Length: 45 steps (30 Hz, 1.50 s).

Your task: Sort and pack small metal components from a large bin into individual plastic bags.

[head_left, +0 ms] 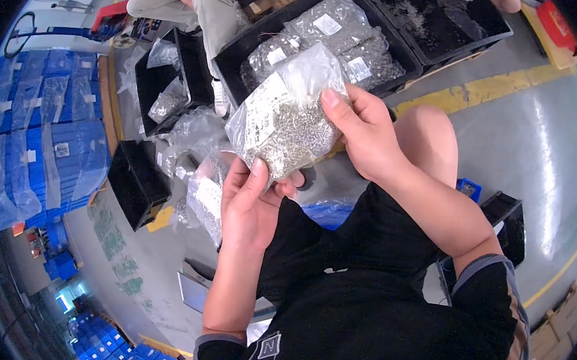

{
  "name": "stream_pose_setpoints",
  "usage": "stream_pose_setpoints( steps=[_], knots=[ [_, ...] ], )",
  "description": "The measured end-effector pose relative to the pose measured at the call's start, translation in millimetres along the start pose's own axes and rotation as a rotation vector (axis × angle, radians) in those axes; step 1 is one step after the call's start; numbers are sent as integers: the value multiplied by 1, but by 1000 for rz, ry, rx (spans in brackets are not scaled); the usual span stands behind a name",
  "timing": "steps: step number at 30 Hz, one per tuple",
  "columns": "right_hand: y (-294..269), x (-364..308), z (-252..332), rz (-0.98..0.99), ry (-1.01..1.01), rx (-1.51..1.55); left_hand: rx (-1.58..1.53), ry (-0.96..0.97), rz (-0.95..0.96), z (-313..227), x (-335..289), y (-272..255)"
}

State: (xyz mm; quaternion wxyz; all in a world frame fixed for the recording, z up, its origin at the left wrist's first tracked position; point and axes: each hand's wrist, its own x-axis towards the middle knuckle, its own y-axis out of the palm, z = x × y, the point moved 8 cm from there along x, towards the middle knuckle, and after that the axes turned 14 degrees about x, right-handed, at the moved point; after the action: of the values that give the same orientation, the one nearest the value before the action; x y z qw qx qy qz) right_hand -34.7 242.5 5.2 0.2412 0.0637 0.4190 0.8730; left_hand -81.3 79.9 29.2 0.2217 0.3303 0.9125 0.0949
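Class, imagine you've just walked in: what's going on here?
Someone in black holds up a clear bag of small shiny pieces: the left hand grips its bottom, the right hand its right side. Just beyond, a black bin holds more filled bags. A co-worker's legs show at the picture's upper left.

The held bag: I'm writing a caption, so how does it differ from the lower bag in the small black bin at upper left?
The held bag is raised between the left hand and right hand; the lower bag lies in the small black bin, untouched. The held bag appears larger, being nearer the camera; the lower bag looks smaller. Both are clear plastic with greyish contents.
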Motion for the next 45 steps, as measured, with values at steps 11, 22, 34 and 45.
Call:
stream_pose_setpoints(
  steps=[11,22,34,45],
  knots=[
    [1,0,-3,28,37,-37,-10,6,-10,-4,2,-2],
    [9,-4,2,102,-9,-72,173,163,-54,-12,-2,-14],
    [13,-9,4,139,-35,-7,274,312,-38,-22,-10,-15],
    [12,-7,-4,114,29,-6,179,210,-63,-13,-9,-21]
  ],
)
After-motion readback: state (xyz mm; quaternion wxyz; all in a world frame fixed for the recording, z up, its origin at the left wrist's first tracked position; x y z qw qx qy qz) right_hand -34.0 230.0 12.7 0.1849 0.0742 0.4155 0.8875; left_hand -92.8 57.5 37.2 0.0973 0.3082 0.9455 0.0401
